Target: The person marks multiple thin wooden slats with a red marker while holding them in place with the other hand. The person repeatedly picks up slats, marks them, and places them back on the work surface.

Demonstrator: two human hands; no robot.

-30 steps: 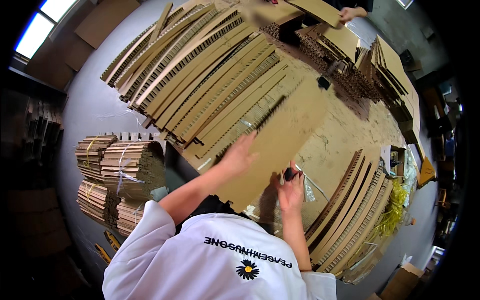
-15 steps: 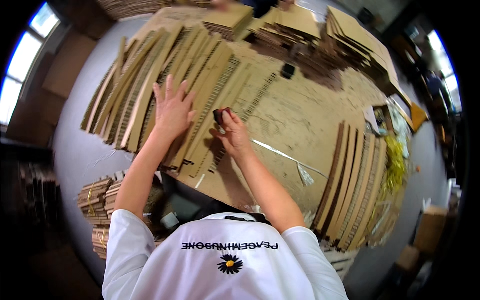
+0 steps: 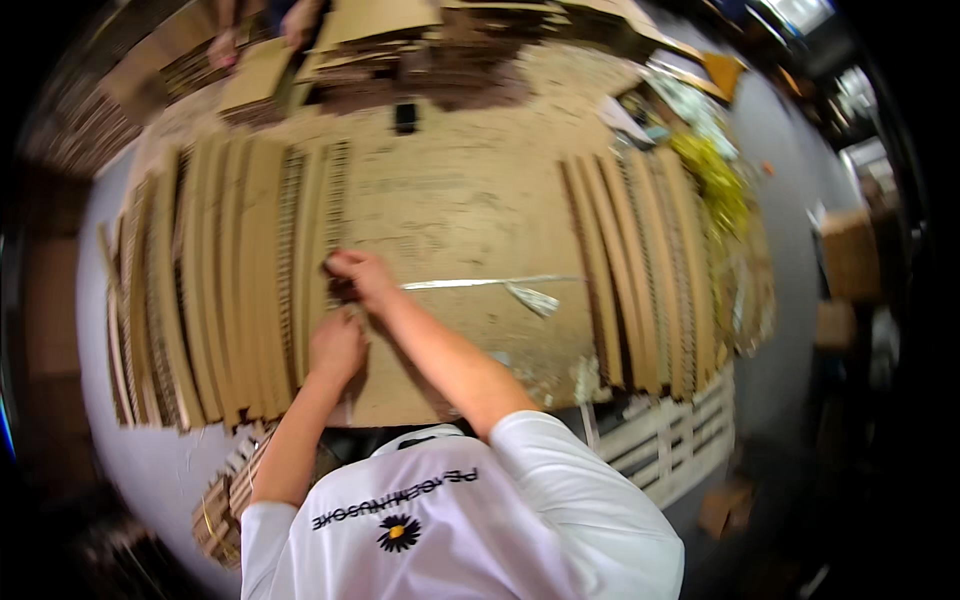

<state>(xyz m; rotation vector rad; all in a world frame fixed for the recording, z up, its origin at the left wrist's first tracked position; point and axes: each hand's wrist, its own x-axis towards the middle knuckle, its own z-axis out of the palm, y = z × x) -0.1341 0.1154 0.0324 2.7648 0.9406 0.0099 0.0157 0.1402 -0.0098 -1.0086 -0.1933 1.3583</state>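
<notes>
A row of long cardboard strips (image 3: 262, 250), some with ridged edges, lies across the left half of the table. By the rightmost strip, my right hand (image 3: 365, 280) is closed on a small dark object, which its fingers mostly cover. Just below and nearer to me is my left hand (image 3: 340, 345), its fingers curled together at the same strip. Blur and the fingers hide what it grips. A thin white strip (image 3: 470, 283) stretches rightward over the table from beside my right forearm, with a crumpled plastic piece (image 3: 533, 300) at its end.
More cardboard strips (image 3: 645, 270) stand at the right, beside yellow strapping (image 3: 712, 185). Flat cardboard stacks (image 3: 385, 25) and a small black object (image 3: 405, 118) are at the back. Another person's hand (image 3: 300, 22) shows at the far left. A white pallet (image 3: 665, 440) stands below the right edge.
My view has swung to the right. My left hand has left its spread position on the strips and come close to my right hand, its fingers now curled. My right hand keeps the dark object.
</notes>
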